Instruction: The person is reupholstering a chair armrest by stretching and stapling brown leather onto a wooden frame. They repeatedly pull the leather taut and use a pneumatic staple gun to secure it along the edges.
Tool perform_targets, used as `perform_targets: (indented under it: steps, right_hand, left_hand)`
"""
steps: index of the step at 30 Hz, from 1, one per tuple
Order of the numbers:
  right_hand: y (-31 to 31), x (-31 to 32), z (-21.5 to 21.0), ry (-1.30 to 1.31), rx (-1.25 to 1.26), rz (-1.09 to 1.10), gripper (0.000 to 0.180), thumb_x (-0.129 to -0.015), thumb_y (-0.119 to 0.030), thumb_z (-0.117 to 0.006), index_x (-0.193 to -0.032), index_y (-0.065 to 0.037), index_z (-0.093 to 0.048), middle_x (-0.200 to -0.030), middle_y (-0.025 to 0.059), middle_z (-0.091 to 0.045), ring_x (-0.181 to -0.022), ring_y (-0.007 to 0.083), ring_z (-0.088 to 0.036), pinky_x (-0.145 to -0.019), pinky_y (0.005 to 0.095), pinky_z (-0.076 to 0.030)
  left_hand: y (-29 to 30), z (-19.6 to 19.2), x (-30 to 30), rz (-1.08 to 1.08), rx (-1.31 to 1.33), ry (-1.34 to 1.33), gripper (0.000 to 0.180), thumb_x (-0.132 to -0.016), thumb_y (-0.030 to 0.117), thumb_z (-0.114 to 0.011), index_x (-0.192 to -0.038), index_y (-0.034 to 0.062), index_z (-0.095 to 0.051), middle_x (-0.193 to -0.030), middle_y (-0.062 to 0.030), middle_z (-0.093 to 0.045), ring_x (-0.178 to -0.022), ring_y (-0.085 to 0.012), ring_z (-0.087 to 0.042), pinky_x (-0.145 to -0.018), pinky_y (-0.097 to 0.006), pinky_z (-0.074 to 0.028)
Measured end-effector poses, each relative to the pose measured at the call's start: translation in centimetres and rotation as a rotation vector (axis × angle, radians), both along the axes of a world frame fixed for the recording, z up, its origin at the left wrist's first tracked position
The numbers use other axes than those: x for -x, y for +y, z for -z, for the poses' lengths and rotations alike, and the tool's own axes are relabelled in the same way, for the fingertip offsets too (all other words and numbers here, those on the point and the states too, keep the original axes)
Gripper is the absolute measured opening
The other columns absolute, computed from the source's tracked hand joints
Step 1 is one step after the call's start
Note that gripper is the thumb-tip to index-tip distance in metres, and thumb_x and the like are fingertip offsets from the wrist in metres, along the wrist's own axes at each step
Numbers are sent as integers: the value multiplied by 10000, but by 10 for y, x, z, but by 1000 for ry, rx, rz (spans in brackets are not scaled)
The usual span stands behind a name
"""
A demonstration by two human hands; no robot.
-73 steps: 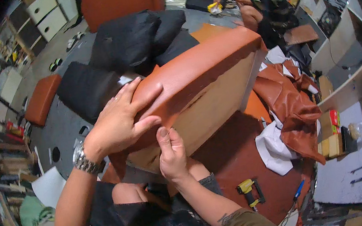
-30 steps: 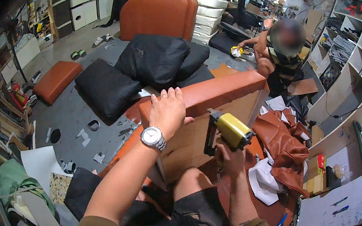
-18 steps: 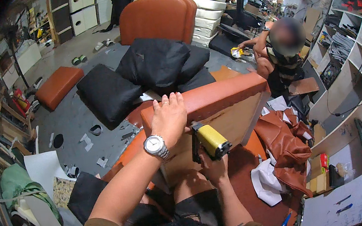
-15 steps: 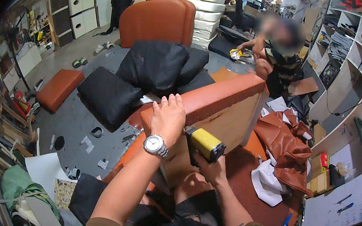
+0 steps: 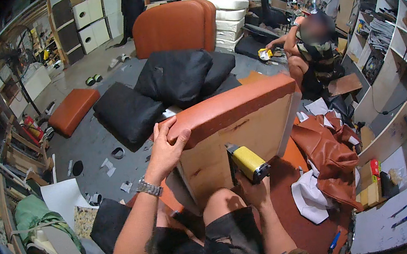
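Note:
A brown-orange upholstered panel (image 5: pixel 264 119) stands tilted up in front of my knees, its bare wooden underside facing me. At its upper left corner, my left hand (image 5: pixel 166 147) grips the padded edge, fingers over the cover and thumb on the near side. My right hand (image 5: pixel 254 191) is closed round the handle of a yellow and black staple gun (image 5: pixel 249 163). The gun's nose points at the wooden underside; I cannot tell whether it touches. The handle is mostly hidden by my fingers.
Black cushions (image 5: pixel 174 77) lie beyond the panel, near a brown-orange block (image 5: pixel 74 112). Brown-orange backrests (image 5: pixel 170 28) stand behind. A person (image 5: pixel 319 47) crouches at the right, holding something yellow. Leather scraps (image 5: pixel 328 154) and shelving (image 5: pixel 392 76) are on my right.
My left hand has slid down and left to the panel's corner, its thumb now on the near side. The staple gun has moved slightly right in view; the view itself has shifted.

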State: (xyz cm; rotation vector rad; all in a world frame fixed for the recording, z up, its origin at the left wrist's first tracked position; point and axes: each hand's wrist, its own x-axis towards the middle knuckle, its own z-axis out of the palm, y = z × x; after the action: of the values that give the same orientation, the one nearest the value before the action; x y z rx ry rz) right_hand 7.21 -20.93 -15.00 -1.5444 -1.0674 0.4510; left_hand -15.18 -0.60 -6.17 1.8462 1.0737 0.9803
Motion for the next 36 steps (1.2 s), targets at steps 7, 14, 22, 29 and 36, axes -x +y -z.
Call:
perform_targets:
  steps: [7, 14, 22, 29, 36]
  right_hand:
    - [13, 14, -8, -230, -71, -83, 257, -925, -136, -806, -1135, 9, -772, -947, 114, -803, -837, 206, -789, -775, 370, -622]
    - [32, 36, -16, -141, -122, -124, 320, -881, -217, -870, -1082, -1, -747, -887, 174, -784, -820, 323, -809, -735, 410, -621]
    - [30, 50, -18, -126, -96, -159, 337, -837, -170, -857, -1124, -24, -758, -911, 178, -787, -865, 299, -797, -759, 387, -612]
    - [7, 18, 8, -138, 20, -103, 419, -813, -193, -870, -1190, -53, -755, -958, 188, -800, -862, 321, -806, -790, 390, -608]
    - [-119, -125, 129, -161, 729, 276, 612, -851, -424, -875, -1341, -83, -739, -1208, 208, -795, -1177, 363, -756, -989, 488, -580]
  left_hand:
    - [-4, 12, 6, -2, -279, 164, 894, -813, 194, -960, -1589, 165, -516, -1683, -373, -318, -1524, -531, -453, -1229, -498, -452]
    - [-15, 9, 14, 65, -210, 197, 978, -797, 77, -927, -1636, 228, -446, -1747, -362, -179, -1526, -535, -447, -1259, -476, -440]
    - [-23, -3, 16, 72, -135, 275, 1033, -794, 30, -915, -1660, 251, -397, -1757, -337, -189, -1554, -502, -432, -1269, -452, -430]
    - [-25, -3, 27, 159, -200, 322, 1078, -774, 119, -965, -1669, 270, -384, -1748, -393, -124, -1503, -570, -455, -1245, -499, -458]
    - [-45, -51, 1, 75, -246, 573, 910, -805, 529, -940, -1509, 84, -574, -1593, -368, -458, -1510, -499, -473, -1214, -539, -440]
